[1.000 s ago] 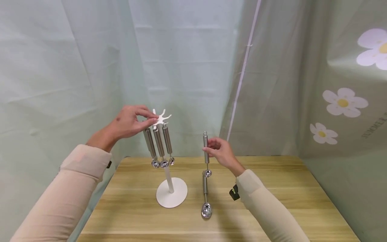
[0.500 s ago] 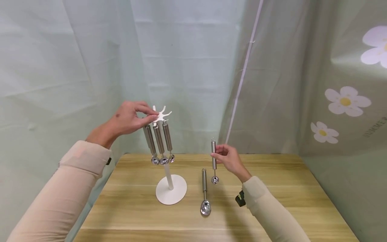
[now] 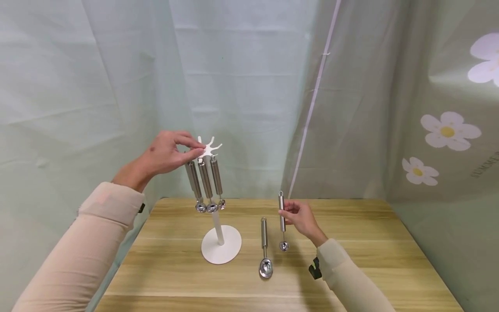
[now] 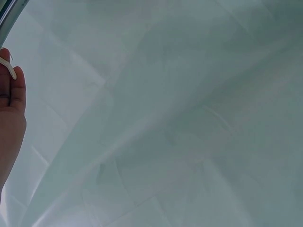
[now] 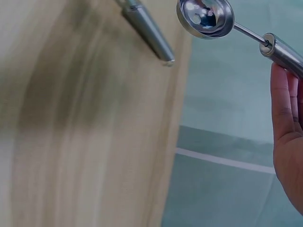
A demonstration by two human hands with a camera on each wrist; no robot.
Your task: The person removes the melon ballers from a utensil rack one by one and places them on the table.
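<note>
Right hand (image 3: pixel 301 218): fingers pinch the handle of a small steel melon-baller scoop (image 3: pixel 282 220), held upright, hanging loop at top, bowl at bottom just above the pale wooden table (image 3: pixel 370 242). Left hand (image 3: pixel 165 154): fingertips pinch one prong at the top of the white metal hook stand with a round base (image 3: pixel 220 249). Landmark, the stand: three matching steel scoops (image 3: pixel 205 184) hang from its prongs, handles vertical; a larger steel scoop (image 3: pixel 265 247) lies flat on the table to its right, long axis pointing away from the person. The held scoop is right of the stand and well below the prongs; the right hand is nearer to it.
</note>
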